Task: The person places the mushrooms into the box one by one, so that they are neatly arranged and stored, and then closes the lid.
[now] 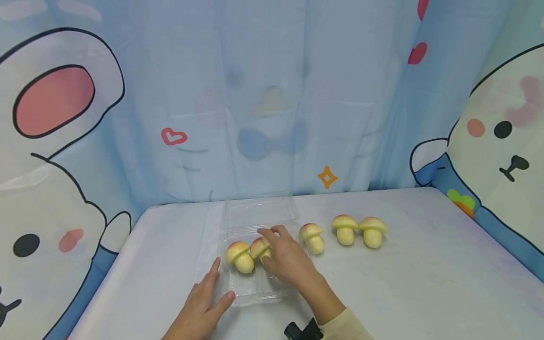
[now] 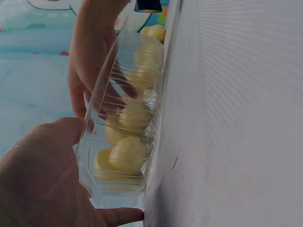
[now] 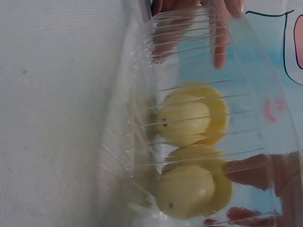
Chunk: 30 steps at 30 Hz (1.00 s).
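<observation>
A clear plastic clamshell box [image 1: 255,295] lies with its lid [image 1: 261,212] folded back. Inside, at the left, sits a yellow mushroom [image 1: 243,262] with a reddish cap. Close against it is a second mushroom [image 1: 260,246], which my right hand [image 1: 289,259] pinches from the right, fingers over the cap and thumb lower down; the palm hides part of it. Through the box wall both mushrooms [image 3: 189,116] show in the right wrist view. My left hand [image 1: 201,302] rests at the box's left front corner, thumb and fingers spread and fairly straight, touching its side.
Right of the box, a mushroom [image 1: 312,238] lies close to its edge, and two more, a mushroom [image 1: 345,230] and its neighbouring mushroom [image 1: 372,232], stand farther right. A white cloth covers the table [image 1: 425,283]. Behind hangs a blue printed curtain [image 1: 272,71].
</observation>
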Tool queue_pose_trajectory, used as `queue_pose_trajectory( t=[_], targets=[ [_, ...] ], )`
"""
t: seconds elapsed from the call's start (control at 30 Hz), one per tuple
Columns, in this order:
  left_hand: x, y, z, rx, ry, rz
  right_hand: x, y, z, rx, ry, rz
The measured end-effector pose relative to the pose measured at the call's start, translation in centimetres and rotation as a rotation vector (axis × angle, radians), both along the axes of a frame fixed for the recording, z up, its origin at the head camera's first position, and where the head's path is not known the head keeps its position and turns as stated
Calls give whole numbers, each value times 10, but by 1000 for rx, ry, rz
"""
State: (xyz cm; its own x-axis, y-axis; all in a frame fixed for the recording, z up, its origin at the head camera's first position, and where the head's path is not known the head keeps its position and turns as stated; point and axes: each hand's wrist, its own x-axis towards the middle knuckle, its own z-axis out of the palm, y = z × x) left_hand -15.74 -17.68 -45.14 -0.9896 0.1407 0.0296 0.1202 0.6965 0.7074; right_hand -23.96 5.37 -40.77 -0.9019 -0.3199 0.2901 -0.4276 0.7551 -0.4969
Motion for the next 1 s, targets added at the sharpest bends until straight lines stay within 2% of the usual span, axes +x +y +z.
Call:
queue_pose_trajectory(
  t=[0.53, 0.77, 1.0],
  targets=[
    [0, 0, 2, -3, 25, -9, 3, 4, 14, -51, 91, -57],
    [0, 0, 1, -1, 13, -7, 3, 8, 18, -121, 117, -57],
    [0, 0, -1, -5, 15, -6, 0, 14, 23, -161, 149, -91]
  ],
)
